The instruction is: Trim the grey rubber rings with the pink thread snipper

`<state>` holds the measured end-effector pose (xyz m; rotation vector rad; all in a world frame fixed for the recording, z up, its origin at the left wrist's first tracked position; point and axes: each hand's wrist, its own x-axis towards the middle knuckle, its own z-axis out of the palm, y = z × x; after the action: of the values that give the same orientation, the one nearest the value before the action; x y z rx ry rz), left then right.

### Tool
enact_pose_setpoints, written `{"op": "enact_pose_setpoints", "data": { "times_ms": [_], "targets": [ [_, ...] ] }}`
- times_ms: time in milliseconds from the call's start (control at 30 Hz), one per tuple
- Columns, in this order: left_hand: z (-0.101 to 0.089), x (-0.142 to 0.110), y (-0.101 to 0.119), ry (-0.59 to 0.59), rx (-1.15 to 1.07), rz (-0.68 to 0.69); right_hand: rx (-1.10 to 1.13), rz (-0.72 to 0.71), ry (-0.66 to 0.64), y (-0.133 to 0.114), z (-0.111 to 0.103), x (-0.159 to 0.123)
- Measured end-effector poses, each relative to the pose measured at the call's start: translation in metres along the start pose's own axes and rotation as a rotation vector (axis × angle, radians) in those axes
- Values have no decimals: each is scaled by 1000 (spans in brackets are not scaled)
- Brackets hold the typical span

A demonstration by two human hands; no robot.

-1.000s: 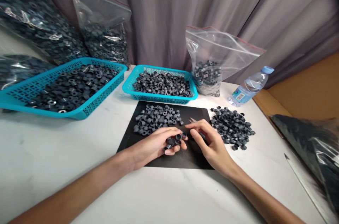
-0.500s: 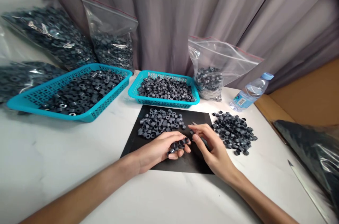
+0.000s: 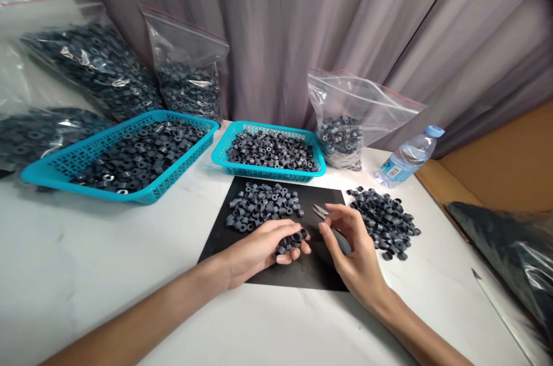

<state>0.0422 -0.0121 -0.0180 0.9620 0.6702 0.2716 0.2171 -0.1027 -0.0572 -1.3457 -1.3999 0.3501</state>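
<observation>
My left hand [image 3: 276, 239] is curled, palm up, around several dark grey plastic rings [image 3: 287, 244], above a black mat [image 3: 276, 276]. My right hand [image 3: 352, 245] is beside it, fingers bent around a pair of small snips. The pointed metal blades of the snips [image 3: 319, 211] stick out past the fingertips, and their dark handle shows between thumb and palm. Thumb and forefinger are apart, with no ring visible between them. Behind my left hand a pile of grey rings [image 3: 261, 204] lies on the mat. Another ring pile [image 3: 384, 222] lies right of the mat.
Two blue baskets, one at left [image 3: 151, 190] and one in the middle [image 3: 268, 172], hold many rings. Clear zip bags of rings [image 3: 190, 83] stand behind. At right are a water bottle [image 3: 408, 155], a cardboard box [image 3: 496, 153], a dark bag [image 3: 514, 256] and a pencil-like stick [image 3: 496, 305].
My right hand has drawn slightly right, away from my left hand, and more of the snips shows. My left hand still cups the rings. The whole view has shifted slightly.
</observation>
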Motion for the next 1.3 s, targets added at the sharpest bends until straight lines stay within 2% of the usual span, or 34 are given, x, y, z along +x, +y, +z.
{"op": "enact_pose_setpoints", "data": {
  "times_ms": [167, 367, 533, 733, 1067, 1300],
  "targets": [
    [1, 0, -1, 18, -26, -17, 31, -29, -86, 1, 1, 0],
    [0, 1, -3, 28, -65, -24, -37, -64, -210, -2, -2, 1],
    [0, 4, -1, 1, -75, -20, -49, -55, -190, -2, -3, 4],
    [1, 5, 0, -6, -96, -51, 89, 35, -188, -3, -4, 6],
    [0, 3, -2, -42, 13, 27, 124, 51, -161, 2, -4, 8],
    [2, 1, -1, -28, 35, 32, 257, 116, -174, 2, -5, 12]
  ]
}}
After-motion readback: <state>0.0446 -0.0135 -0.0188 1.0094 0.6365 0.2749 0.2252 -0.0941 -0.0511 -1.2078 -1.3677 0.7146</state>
